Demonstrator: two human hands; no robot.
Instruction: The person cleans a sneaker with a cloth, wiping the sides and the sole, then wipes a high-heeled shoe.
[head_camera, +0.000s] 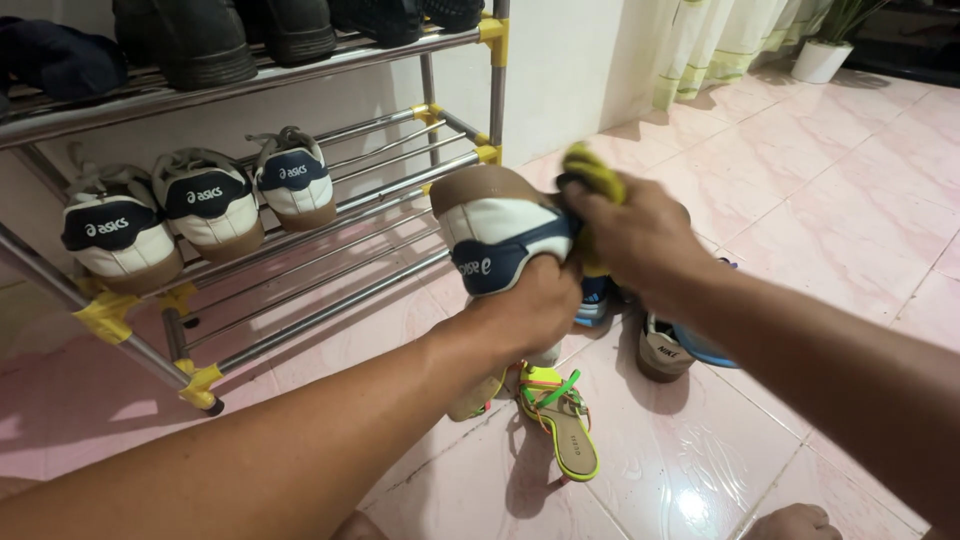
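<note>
My left hand (528, 305) grips a white sneaker (495, 235) with a navy heel patch and a tan sole, holding it sideways in the air with the heel toward me. Against the shoe's side my right hand (630, 235) presses a yellow cloth (592, 170), bunched in its fingers. A metal shoe rack (330, 300) stands to the left. Three matching white and navy sneakers (205, 205) sit heels out on its middle shelf.
Dark shoes (200, 40) fill the rack's top shelf. On the pink tiled floor below my hands lie a neon green and yellow sandal (560, 420), a sneaker (665, 350) and other footwear. A curtain (720, 45) and a white plant pot (820, 60) stand far right.
</note>
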